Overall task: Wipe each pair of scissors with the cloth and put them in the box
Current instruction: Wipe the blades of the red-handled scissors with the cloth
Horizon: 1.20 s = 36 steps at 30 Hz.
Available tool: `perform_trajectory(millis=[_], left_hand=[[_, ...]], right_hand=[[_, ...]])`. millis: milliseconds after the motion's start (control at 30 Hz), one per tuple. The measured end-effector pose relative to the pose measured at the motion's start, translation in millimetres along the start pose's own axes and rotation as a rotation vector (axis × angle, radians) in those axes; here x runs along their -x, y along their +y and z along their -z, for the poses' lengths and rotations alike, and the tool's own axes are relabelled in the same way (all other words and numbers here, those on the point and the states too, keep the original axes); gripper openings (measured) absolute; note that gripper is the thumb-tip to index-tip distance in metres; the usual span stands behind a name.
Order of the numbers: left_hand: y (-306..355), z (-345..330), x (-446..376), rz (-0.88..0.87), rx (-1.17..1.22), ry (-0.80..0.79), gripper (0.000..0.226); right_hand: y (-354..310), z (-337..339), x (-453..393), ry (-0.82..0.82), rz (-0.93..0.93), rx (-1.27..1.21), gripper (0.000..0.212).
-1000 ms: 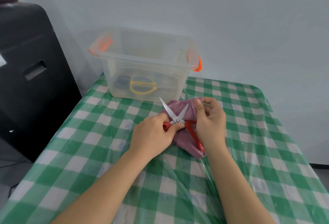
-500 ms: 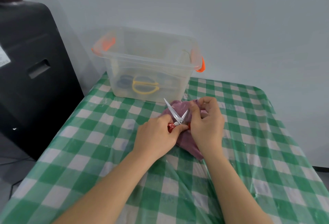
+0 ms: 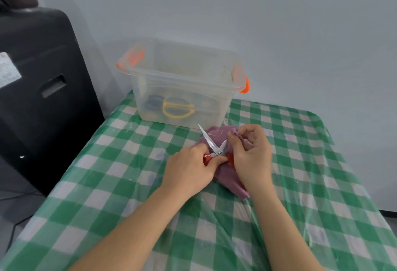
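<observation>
Red-handled scissors [image 3: 211, 143] lie with their blades spread over a purple cloth [image 3: 223, 176] on the checked table. My left hand [image 3: 189, 170] grips the left red handle. My right hand [image 3: 252, 154] pinches the cloth against the shorter right blade, and covers the other handle. Behind them stands a clear plastic box [image 3: 182, 81] with orange latches. Inside it lie yellow-handled scissors [image 3: 178, 107] and a blue-handled pair [image 3: 153, 102].
A green and white checked tablecloth [image 3: 120, 163] under clear plastic covers the table. A black cabinet [image 3: 43, 90] stands close on the left. A pale wall rises right behind the box. The table's right edge falls away at the far right.
My right hand has slid with the cloth up along the right blade. The scissors stay spread in my left hand's grip. The camera view has shifted slightly.
</observation>
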<state>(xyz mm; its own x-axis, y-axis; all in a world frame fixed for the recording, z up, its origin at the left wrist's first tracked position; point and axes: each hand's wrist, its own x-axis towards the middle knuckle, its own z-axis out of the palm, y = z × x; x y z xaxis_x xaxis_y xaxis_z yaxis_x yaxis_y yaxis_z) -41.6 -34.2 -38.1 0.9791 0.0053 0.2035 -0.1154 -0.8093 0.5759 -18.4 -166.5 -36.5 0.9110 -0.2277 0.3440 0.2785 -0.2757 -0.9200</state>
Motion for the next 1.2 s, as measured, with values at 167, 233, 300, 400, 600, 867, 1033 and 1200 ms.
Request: perform_trajectory(millis=[167,233,300,400,600,867,1033,1200], left_hand=[[5.4,0.0,0.5,-0.024,-0.014,-0.019,0.044],[6.1,0.2,0.5,-0.027,-0.014,-0.018,0.044],[5.8,0.2,0.8,-0.037,-0.016,-0.018,0.045],[5.3,0.7,1.5,-0.072,-0.039,-0.009,0.046],[4.3,3.5,3.8,-0.117,-0.067,0.000,0.043],[1.3,7.7,1.1,-0.011,0.130,0.005,0.051],[2.6,9.8,1.2,0.030,0.189,-0.008,0.048],[4.0,11.5,2.5,0.020,0.088,-0.005,0.048]], right_hand=[[-0.3,-7.5,-1.4,0.116,0.028,0.166,0.014],[-1.5,-9.7,-1.7,0.136,0.037,0.203,0.012],[-0.8,-11.5,-1.8,0.160,0.029,0.203,0.012],[-0.2,-12.6,-0.4,0.215,0.015,0.149,0.017],[-6.8,-3.4,-5.6,0.309,-0.117,-0.022,0.023],[-13.0,8.9,0.9,0.214,0.132,0.020,0.023],[-2.9,8.1,1.9,-0.055,0.336,0.194,0.014],[3.1,8.3,-4.3,-0.123,0.223,0.233,0.011]])
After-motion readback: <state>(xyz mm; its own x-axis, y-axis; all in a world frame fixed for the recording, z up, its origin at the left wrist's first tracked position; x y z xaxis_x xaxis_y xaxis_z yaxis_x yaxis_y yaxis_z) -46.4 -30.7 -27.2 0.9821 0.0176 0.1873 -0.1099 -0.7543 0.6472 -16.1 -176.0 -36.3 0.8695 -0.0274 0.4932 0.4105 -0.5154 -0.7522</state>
